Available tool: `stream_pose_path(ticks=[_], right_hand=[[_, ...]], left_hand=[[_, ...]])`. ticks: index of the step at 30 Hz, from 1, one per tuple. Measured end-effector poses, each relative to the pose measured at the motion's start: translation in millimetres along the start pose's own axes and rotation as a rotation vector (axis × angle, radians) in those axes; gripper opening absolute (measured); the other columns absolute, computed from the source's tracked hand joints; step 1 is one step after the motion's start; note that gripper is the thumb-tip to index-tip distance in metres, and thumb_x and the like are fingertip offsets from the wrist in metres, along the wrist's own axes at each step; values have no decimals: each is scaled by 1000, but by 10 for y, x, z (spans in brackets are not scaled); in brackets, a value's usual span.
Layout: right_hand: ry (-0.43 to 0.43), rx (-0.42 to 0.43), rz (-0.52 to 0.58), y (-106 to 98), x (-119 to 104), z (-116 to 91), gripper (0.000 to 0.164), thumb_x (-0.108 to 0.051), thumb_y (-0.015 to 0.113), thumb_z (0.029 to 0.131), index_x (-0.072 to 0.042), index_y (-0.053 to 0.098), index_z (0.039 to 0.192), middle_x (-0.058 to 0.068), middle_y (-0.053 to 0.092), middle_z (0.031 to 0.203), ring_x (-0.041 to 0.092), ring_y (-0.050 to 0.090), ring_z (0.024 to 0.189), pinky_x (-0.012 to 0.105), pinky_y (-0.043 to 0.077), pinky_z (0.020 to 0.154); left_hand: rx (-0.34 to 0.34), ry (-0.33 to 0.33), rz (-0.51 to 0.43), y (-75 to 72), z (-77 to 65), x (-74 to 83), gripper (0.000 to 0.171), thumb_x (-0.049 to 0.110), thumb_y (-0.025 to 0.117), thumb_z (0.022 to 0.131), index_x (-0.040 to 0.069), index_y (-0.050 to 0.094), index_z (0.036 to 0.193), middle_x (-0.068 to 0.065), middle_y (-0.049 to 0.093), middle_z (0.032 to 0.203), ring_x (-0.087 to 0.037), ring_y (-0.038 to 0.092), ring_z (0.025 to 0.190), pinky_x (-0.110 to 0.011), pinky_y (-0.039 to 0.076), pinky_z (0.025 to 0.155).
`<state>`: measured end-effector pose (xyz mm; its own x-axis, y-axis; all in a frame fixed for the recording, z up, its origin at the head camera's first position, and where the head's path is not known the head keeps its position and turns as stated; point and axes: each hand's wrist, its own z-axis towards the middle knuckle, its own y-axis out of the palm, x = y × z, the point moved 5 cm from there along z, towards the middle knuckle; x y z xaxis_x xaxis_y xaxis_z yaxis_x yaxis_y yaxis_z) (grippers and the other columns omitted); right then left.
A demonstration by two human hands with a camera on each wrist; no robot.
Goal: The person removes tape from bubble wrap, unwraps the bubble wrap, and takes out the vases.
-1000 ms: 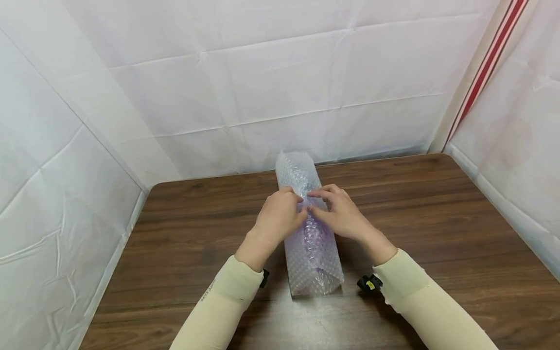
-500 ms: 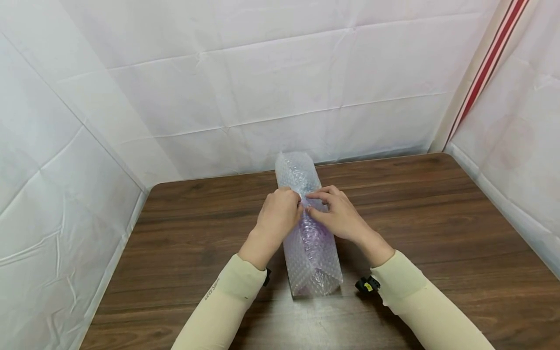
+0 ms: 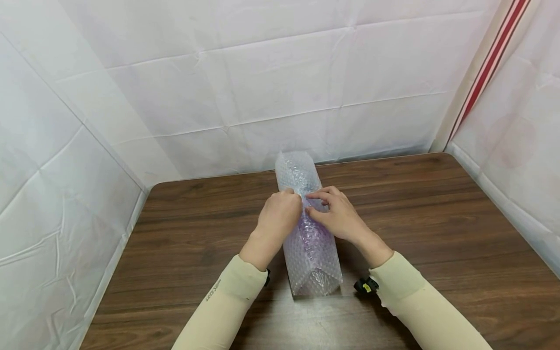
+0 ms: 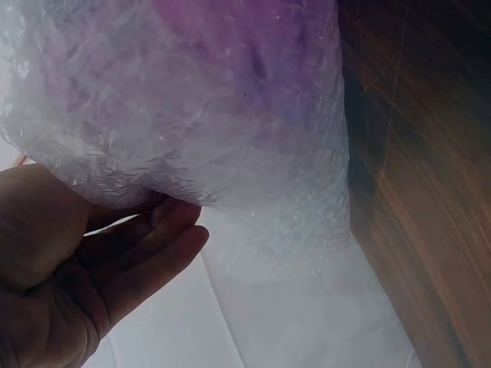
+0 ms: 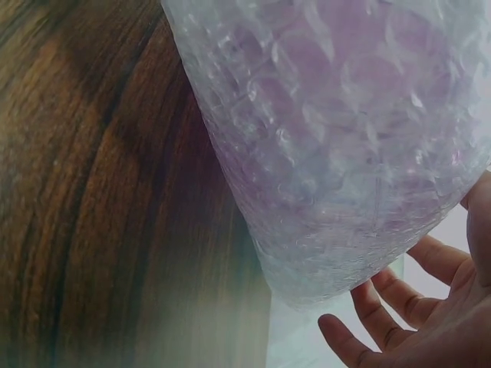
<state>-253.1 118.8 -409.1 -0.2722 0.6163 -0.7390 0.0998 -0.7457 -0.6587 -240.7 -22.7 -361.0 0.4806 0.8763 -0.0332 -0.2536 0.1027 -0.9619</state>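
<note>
A long bundle of clear bubble wrap (image 3: 312, 243) lies lengthwise on the table, with something purple showing through it. What is inside is blurred by the wrap. My left hand (image 3: 280, 214) has its fingers curled at the middle of the bundle, along the top seam. In the left wrist view, the left hand (image 4: 115, 261) pinches the bubble wrap (image 4: 199, 138) at its edge. From the other side my right hand (image 3: 339, 214) touches the seam, thumb and index finger apart. The right wrist view has the right hand's (image 5: 430, 307) fingers loosely bent against the bubble wrap (image 5: 337, 138).
The brown wood-grain table (image 3: 197, 233) extends to both sides of the bundle. White sheeting (image 3: 271, 73) hangs behind and on both sides, with a red-striped strip (image 3: 490, 73) in the right corner. The bundle's far end reaches the table's back edge.
My left fingers have curled in more tightly on the wrap at the seam. The right hand has shifted very slightly left, and the bundle stays almost in place.
</note>
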Motion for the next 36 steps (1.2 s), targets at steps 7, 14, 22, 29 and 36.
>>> stream_pose_path(ticks=[7,14,22,29,36], right_hand=[[22,-2,13,12,-5,-14,40,-30,71,97,-16,70,135,8,59,129,29,54,112,39,47,83],[37,3,41,14,-14,-28,40,-28,72,96,-16,70,133,8,58,128,30,57,112,39,50,82],[60,5,75,16,17,-33,39,-28,72,95,-15,70,132,8,57,131,32,59,113,39,53,81],[73,10,95,11,37,-38,40,-26,72,94,-15,70,132,10,56,132,33,59,114,40,54,83],[68,11,95,29,30,-27,40,-25,70,93,-13,69,132,12,55,133,33,58,114,44,53,86]], left_hand=[[37,9,-24,18,-22,-20,17,6,70,97,5,80,83,-5,67,74,-7,43,54,-25,56,53],[78,15,-53,23,-46,-34,20,5,72,94,7,76,75,-2,60,67,-7,34,54,-22,46,48],[136,18,-37,31,-79,-14,18,12,74,95,7,78,77,-2,63,69,-9,54,54,-25,54,52],[181,16,-67,53,-115,-13,17,15,74,96,7,79,82,-3,69,73,-15,68,64,-26,59,59],[157,-75,-226,64,-143,-63,14,15,74,96,2,79,95,-8,75,85,-19,73,71,-27,61,62]])
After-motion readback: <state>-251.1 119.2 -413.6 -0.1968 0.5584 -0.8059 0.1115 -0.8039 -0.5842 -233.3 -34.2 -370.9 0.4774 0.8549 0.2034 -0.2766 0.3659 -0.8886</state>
